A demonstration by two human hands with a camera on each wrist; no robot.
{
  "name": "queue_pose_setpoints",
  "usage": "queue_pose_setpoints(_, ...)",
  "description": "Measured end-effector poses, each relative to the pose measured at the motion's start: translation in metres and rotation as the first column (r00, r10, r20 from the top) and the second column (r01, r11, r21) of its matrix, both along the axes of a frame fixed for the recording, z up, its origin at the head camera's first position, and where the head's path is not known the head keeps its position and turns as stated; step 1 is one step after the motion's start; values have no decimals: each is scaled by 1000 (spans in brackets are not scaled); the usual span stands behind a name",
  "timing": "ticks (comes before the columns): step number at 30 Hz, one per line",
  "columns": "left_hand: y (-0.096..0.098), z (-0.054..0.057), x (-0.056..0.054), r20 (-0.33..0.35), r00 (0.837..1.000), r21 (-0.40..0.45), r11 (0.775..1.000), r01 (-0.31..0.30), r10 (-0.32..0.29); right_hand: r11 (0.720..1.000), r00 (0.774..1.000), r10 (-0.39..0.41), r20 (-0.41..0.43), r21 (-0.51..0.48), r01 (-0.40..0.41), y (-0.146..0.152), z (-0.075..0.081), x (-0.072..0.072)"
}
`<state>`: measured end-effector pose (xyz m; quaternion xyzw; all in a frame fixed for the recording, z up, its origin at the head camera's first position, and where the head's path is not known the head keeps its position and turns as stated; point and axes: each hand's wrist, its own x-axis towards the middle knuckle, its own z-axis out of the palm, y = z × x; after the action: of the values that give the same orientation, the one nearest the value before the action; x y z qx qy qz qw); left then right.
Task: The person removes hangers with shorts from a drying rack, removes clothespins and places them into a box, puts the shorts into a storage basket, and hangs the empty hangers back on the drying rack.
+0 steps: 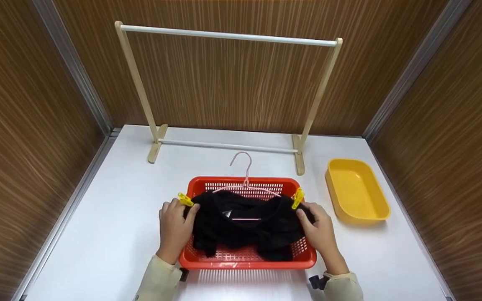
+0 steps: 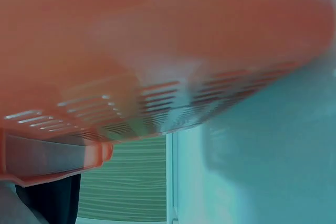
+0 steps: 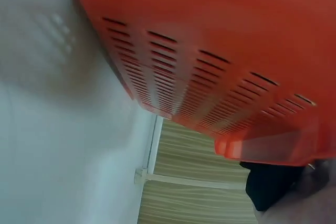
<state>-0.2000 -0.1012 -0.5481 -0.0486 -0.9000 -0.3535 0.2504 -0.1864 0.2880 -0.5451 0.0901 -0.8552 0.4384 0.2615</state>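
A black garment on a pink hanger lies over the red basket, its hook sticking up past the far rim. Yellow clothespins sit at both shoulders, a left clothespin and a right clothespin. My left hand pinches the garment's left shoulder between thumb and fingers, just below the clothespin. On the other side my right hand pinches the right shoulder the same way. Both wrist views mostly show the outside of the slotted basket wall, with a bit of black cloth low in the right one.
Behind the basket stands a rack with wooden posts and a white top bar. A yellow tray rests to the right on the white table. Wood-grain panels enclose the back and sides.
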Motion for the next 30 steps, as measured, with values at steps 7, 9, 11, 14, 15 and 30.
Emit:
queue_pose_setpoints(7,3,2,-5,13,1000,-2,1000,-1,1,999,996,-32,-81,15,34,-3,-3,-8)
queue_pose_setpoints(9,3,3,-7,15,1000,-4,1000,-1,1,999,996,-36,-82,20,38,-3,-2,-9)
queue_pose_setpoints(11,3,4,-8,15,1000,-8,1000,-4,4,998,997,-37,-72,46,40,-3,0,-10)
queue_pose_setpoints(14,3,4,-8,14,1000,-9,1000,-7,7,991,998,-41,-56,122,47,-3,4,-9)
queue_pose_setpoints(15,3,4,-8,17,1000,-6,1000,-5,5,989,998,-40,-51,140,47,-3,6,-9)
queue_pose_setpoints(30,-4,-5,-4,36,999,-13,1000,21,-21,990,994,23,109,-140,-8,-17,28,-9)
